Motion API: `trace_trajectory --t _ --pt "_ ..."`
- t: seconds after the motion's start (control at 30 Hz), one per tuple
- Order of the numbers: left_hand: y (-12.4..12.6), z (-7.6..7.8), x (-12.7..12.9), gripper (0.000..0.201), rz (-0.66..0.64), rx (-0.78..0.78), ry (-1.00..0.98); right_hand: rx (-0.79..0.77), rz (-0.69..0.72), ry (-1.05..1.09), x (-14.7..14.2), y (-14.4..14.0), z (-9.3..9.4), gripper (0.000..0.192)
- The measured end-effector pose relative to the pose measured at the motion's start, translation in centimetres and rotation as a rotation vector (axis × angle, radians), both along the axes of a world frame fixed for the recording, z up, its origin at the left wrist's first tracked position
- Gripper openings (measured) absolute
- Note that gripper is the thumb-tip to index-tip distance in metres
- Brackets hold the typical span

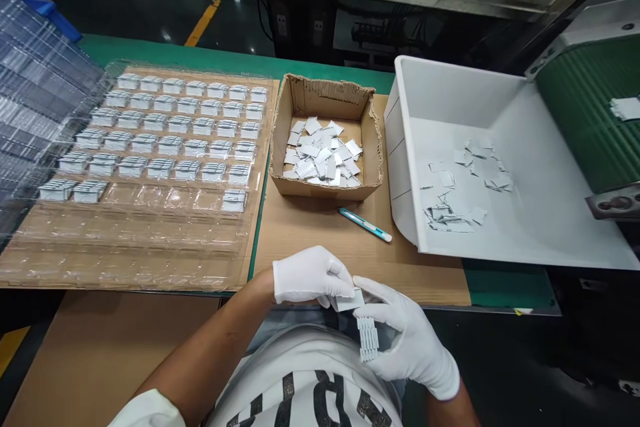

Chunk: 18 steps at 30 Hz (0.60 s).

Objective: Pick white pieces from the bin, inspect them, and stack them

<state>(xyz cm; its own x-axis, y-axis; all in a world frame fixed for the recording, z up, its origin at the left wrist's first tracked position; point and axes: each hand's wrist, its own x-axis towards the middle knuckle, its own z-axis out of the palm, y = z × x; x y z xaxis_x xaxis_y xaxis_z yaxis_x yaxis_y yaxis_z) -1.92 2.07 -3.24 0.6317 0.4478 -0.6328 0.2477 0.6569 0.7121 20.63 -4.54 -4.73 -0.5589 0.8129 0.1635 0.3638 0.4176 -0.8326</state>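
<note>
Both hands wear white gloves and meet near my lap, below the table's front edge. My left hand [310, 275] pinches a small white flat piece [350, 299] at its fingertips. My right hand [407, 337] touches the same piece with its fingertips and holds a small stack of white ribbed parts [367, 338] against its palm. A clear plastic tray [145, 214] on the left holds rows of the same white stacks in its pockets; its nearer rows hold none.
A cardboard box [325, 187] with several white flat pieces stands at the centre. A teal utility knife [365, 224] lies in front of it. On the right is a white bin [500, 147] with scattered pieces, fed by a green conveyor [585, 107]. Stacked clear trays [35, 80] sit far left.
</note>
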Motion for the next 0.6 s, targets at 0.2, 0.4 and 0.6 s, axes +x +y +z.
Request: trace_trajectory --t 0.2,0.4,0.6 --pt "-0.03 -0.29 -0.06 0.018 0.021 -0.004 -0.034 0.011 0.0 -0.002 0.01 -0.03 -0.16 0.056" --pt "-0.07 -0.3 -0.11 0.017 0.032 -0.006 -0.033 -0.016 -0.002 -0.019 -0.09 0.15 0.15 0.059" --pt "-0.1 -0.44 -0.16 0.017 0.038 -0.011 -0.031 -0.024 0.002 -0.016 -0.08 0.14 0.1 0.058"
